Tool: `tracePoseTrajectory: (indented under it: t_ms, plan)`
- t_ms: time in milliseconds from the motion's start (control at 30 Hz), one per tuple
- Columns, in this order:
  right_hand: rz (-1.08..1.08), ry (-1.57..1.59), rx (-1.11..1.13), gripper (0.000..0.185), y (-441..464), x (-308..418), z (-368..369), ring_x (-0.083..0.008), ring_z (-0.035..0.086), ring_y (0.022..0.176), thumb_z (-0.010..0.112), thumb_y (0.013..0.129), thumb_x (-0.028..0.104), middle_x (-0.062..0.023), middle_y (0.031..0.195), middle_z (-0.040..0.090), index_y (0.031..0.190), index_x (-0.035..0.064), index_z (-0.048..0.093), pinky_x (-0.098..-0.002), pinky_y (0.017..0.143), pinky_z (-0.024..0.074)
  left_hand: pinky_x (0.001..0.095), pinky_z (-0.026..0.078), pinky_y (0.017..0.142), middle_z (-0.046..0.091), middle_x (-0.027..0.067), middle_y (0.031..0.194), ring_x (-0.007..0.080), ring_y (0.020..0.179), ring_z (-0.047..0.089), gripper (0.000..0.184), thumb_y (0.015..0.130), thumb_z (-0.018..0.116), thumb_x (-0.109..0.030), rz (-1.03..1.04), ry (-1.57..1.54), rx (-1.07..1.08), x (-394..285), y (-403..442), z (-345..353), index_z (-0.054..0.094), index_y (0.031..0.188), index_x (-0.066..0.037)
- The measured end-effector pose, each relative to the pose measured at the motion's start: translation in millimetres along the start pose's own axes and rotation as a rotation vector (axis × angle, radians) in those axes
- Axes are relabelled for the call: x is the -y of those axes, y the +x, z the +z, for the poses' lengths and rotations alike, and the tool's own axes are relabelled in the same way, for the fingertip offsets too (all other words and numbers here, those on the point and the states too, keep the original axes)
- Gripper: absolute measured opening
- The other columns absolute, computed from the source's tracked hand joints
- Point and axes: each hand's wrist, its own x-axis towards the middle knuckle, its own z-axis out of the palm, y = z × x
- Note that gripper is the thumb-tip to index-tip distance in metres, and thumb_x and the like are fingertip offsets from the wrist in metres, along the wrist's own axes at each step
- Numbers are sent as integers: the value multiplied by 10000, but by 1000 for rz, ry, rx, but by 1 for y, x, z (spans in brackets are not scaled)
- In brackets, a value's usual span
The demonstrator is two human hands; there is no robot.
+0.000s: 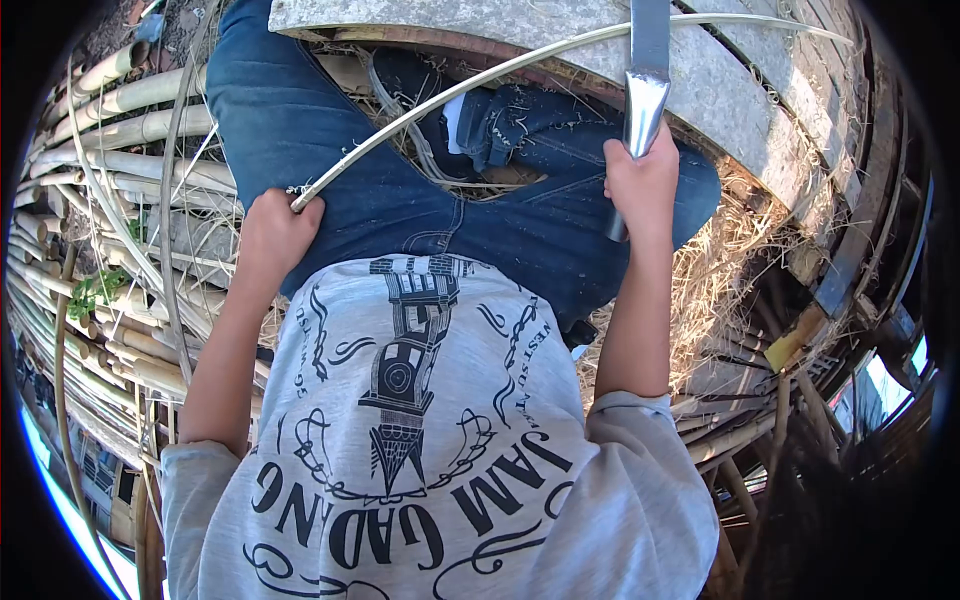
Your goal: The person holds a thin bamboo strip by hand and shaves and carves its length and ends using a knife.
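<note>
We see a long pale strip (400, 122) bowed across the top of the view, its near end between nine and ten o'clock and its thin tip out at two o'clock. The person's left hand (280, 235) grasps that near end, fingers curled tightly around it over the thigh, with a few shavings beside the fist. At two o'clock we find the right hand (645, 185) clenched around the handle of a knife (648, 92), whose broad metal blade points toward twelve and passes in front of the strip; we cannot tell whether the two touch.

Beneath the strip's far stretch, from twelve to two o'clock, we make out a worn wooden board (480, 20). Under both hands spread blue jeans (270, 110), legs parted, and at six o'clock we look down on a grey printed shirt (470, 400).

Further out, straw (720, 290) lies heaped at three o'clock, with a small yellow piece (795, 345) just past it. Bamboo poles (150, 125) lie in rows at ten o'clock, and at nine we spot green leaves (95, 290) among more poles.
</note>
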Motion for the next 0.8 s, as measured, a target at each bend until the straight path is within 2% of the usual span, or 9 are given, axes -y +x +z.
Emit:
tracePoseTrajectory:
  t_ms: [67, 133, 267, 333, 400, 467, 567, 733, 800]
  plan:
    - [2, 7, 22, 251, -8, 3, 15, -305, 609, 661, 599, 735, 35, -194, 757, 608, 969, -19, 523, -373, 666, 490, 483, 514, 698, 603, 316, 706, 462, 725, 633, 422, 775, 634, -311, 49, 52, -73, 2, 0, 2, 635, 685, 101]
    - [-73, -92, 160, 284, -34, 23, 33, -480, 623, 825, 586, 744, 47, -269, 800, 617, 1008, -10, 496, -430, 724, 503, 482, 514, 698, 602, 318, 706, 460, 727, 636, 424, 774, 637, -313, 42, 49, -74, 11, 1, 4, 634, 685, 101]
    - [-63, -139, 166, 274, -34, 26, 27, -483, 614, 823, 582, 746, 52, -263, 766, 609, 995, -14, 489, -437, 703, 500, 483, 515, 704, 606, 315, 709, 462, 737, 636, 431, 770, 644, -322, 8, 21, -56, 5, -2, -1, 628, 686, 101]
    - [-85, -132, 159, 229, -25, 19, 21, -367, 635, 659, 593, 741, 44, -196, 710, 601, 940, -16, 498, -399, 653, 497, 483, 515, 707, 614, 312, 720, 463, 744, 637, 432, 769, 644, -322, 23, 31, -45, 9, 0, 0, 628, 683, 102]
    - [56, 22, 104, 227, -18, 10, 21, -287, 622, 625, 592, 740, 36, -158, 697, 590, 942, -19, 503, -378, 649, 497, 480, 518, 717, 618, 310, 726, 463, 752, 636, 423, 769, 643, -317, 42, 43, -64, 9, 2, 2, 630, 677, 95]
    - [200, 97, 84, 250, -20, 13, 23, -277, 625, 635, 588, 741, 33, -149, 701, 585, 970, -16, 501, -376, 659, 499, 479, 519, 724, 617, 311, 727, 462, 755, 637, 422, 770, 644, -317, 34, 31, -54, 8, 3, 5, 632, 681, 96]
    - [-187, -132, 89, 337, -37, 9, 43, -311, 628, 645, 589, 744, 56, -169, 729, 592, 1053, -19, 477, -382, 684, 509, 479, 520, 734, 617, 312, 726, 459, 760, 639, 424, 771, 645, -323, 26, 28, -45, 12, 5, 3, 634, 691, 94]
    - [-13, -56, 258, 320, -17, 17, 15, -259, 619, 698, 622, 734, 40, -146, 730, 589, 1024, -24, 503, -359, 689, 489, 477, 523, 743, 622, 313, 740, 456, 779, 642, 441, 779, 640, -341, -4, 31, -16, 7, 7, 1, 643, 698, 93]
    - [316, 142, 184, 348, -14, 26, 13, -257, 634, 708, 622, 734, 30, -145, 731, 592, 1051, -20, 489, -350, 693, 489, 474, 523, 748, 627, 312, 751, 457, 784, 642, 442, 780, 640, -344, -28, 11, 31, 5, 7, 0, 652, 719, 93]
